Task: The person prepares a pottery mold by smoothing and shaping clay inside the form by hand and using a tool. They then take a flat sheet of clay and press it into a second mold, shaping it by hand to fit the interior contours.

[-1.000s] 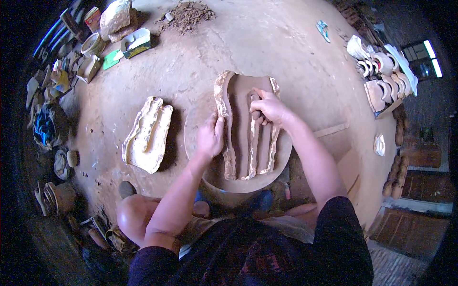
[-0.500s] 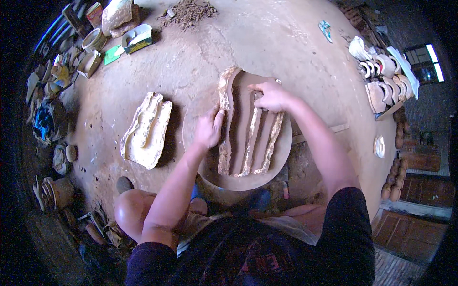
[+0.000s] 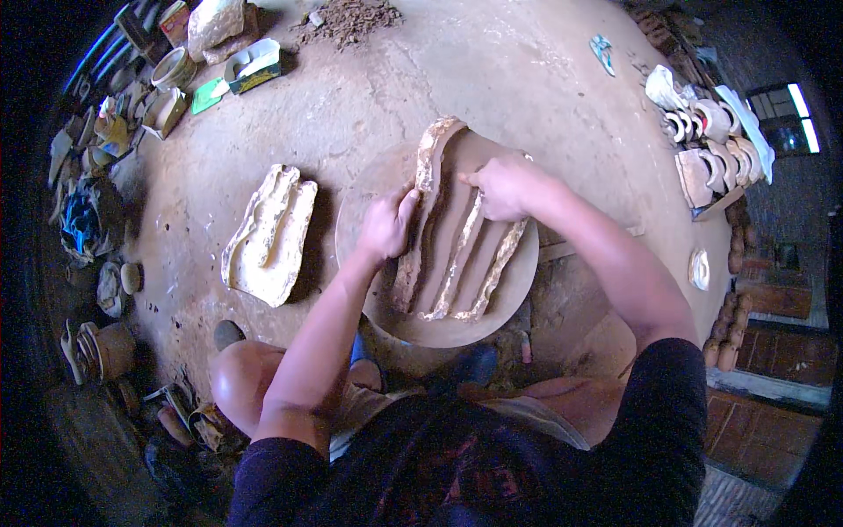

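A long, trough-shaped mould (image 3: pixel 432 154) with a crusty pale rim and raised ridges lies on a round board (image 3: pixel 369 167) in front of me. Smooth brown clay (image 3: pixel 450 228) lines its channels. My left hand (image 3: pixel 386 227) grips the mould's left wall, thumb on top and the other fingers hidden beside it. Over the far end is my right hand (image 3: pixel 509 189), index finger stretched out onto the clay and the other fingers bent near the middle ridge. Left of the board, a second, cream-coloured mould (image 3: pixel 270 233) rests on the floor with its hollow side up.
A heap of crumbled clay (image 3: pixel 351 22) sits on the far floor. Containers, including an open box (image 3: pixel 253 66), and a green lid (image 3: pixel 208 95) stand far left. Curved moulds (image 3: pixel 716 162) are stacked at right. My bent knees flank the board's near side.
The mould has turned slightly clockwise on the board, its far end shifting right. My right hand has come a little nearer and to the right; my left hand keeps its grip on the wall.
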A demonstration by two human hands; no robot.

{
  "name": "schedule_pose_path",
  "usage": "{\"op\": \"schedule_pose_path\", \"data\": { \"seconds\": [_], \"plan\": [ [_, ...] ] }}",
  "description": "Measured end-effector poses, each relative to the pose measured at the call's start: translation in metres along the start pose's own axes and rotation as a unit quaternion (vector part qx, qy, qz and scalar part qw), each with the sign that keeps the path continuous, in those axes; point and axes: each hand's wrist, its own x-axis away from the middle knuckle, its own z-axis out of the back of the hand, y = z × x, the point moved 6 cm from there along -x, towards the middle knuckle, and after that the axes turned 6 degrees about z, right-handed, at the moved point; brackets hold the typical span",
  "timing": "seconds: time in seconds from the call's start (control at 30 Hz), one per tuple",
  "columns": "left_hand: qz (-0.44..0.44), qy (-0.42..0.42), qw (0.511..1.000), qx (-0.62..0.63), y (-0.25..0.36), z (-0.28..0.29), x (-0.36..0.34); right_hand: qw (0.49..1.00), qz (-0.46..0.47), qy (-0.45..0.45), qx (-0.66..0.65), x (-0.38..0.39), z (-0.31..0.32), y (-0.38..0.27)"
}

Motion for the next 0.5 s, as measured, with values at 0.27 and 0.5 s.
{"op": "schedule_pose_path", "data": {
  "seconds": [0.27,0.5],
  "plan": [
    [0.007,-0.031,0.999,0.003,0.007,0.003,-0.007,0.996,0.044,0.014,-0.073,0.002,-0.006,0.0],
    [0.036,-0.032,0.999,-0.008,0.006,0.001,-0.003,0.985,-0.012,0.019,-0.173,-0.003,-0.013,0.0]
  ]
}}
